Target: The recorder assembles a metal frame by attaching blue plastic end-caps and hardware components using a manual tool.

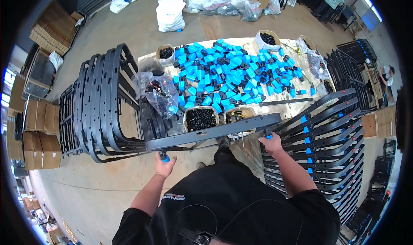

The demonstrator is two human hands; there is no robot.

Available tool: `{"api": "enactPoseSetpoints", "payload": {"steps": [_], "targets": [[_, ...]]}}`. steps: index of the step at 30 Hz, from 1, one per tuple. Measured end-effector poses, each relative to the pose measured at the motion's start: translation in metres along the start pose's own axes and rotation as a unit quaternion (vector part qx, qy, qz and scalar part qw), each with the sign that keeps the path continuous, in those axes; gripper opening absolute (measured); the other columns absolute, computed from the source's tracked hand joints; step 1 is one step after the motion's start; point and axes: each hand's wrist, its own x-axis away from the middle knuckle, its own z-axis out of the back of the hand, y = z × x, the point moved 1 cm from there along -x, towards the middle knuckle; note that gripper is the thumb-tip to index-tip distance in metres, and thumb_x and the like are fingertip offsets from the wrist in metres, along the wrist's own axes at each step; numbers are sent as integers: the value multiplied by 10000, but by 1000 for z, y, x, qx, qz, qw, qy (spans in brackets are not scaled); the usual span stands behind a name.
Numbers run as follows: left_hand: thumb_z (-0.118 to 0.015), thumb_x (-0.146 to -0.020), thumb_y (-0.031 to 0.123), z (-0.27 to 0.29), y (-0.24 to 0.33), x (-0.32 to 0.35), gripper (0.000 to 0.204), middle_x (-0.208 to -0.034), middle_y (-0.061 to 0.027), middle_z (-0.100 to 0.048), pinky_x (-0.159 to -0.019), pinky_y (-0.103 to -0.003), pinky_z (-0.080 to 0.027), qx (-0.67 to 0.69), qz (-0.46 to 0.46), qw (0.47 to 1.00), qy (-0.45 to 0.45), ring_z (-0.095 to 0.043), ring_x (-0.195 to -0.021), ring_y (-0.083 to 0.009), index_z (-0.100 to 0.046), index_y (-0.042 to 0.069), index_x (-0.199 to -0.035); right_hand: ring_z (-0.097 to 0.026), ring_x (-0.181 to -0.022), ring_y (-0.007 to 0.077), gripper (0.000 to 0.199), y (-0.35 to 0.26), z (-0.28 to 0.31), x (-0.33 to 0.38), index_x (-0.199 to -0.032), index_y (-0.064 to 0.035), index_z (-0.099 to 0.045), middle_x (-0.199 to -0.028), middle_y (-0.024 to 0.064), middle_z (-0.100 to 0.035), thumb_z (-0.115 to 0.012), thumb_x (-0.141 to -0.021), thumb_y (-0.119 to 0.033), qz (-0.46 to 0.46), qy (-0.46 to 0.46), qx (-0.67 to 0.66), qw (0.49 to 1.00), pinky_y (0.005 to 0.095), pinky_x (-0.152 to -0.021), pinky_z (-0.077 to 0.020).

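A dark grey metal frame (211, 132) with rounded corners spans the space before my body, tilted with its right end farther away. My left hand (164, 165) is closed round its near left part, at a blue-and-black plastic fitting (165, 158). On the right, my right hand (271, 144) grips the frame at another blue-and-black fitting (269, 136). The fingers of both hands are partly hidden. Beyond the frame, a heap of blue-and-black plastic fittings (232, 72) covers much of a wooden tabletop (297, 109).
Similar frames (99, 103) stand upright at left; more frames with blue fittings (318, 154) are stacked at right. Containers of small black parts (201, 118) line the table's edges. A plastic bag (161, 94) lies at its left. White sacks (170, 12) and cartons (41, 150) stand farther off.
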Motion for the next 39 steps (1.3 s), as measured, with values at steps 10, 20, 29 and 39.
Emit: {"api": "enactPoseSetpoints", "payload": {"steps": [10, 20, 29, 39], "targets": [[-786, -760, 238, 3, 1, -26, 246, -849, -158, -718, -722, -396, -547, -50, -79, 995, -34, -699, -767, -294, -691, 39, -870, -671, -967, 239, 722, 4, -15, 4, -1347, 73, -531, -1041, 149, -701, -804, -756, -239, 101, 70, 5, 992, 358, -900, -522], [-792, -802, 193, -14, 20, -27, 206, -865, -71, -739, -758, -337, -543, -49, -61, 996, -37, -692, -763, -199, -718, 52, -933, -625, -1072, 398, 476, 29, -36, -32, -1166, -19, -605, -1123, 210, -645, -799, -774, -206, 236, 157, -37, 958, 438, -920, -505], [-820, -807, 151, -7, -10, -30, 417, -1087, -57, -659, -930, -313, -488, -53, -55, 992, -102, -626, -1013, -153, -602, 58, -1151, -608, -1138, 377, 572, 21, -24, -33, -1260, 3, -583, -1132, 223, -665, -733, -737, -174, 199, 42, -58, 977, 420, -1001, -475], [-873, -759, 268, -5, -13, -23, 571, -1073, -90, -701, -916, -338, -503, -157, 33, 986, -55, -651, -966, -194, -630, 55, -1230, -589, -1163, 409, 472, 21, -34, -42, -1183, -43, -654, -1158, 223, -668, -739, -750, -211, 200, 84, -56, 975, 462, -1029, -466]]}}
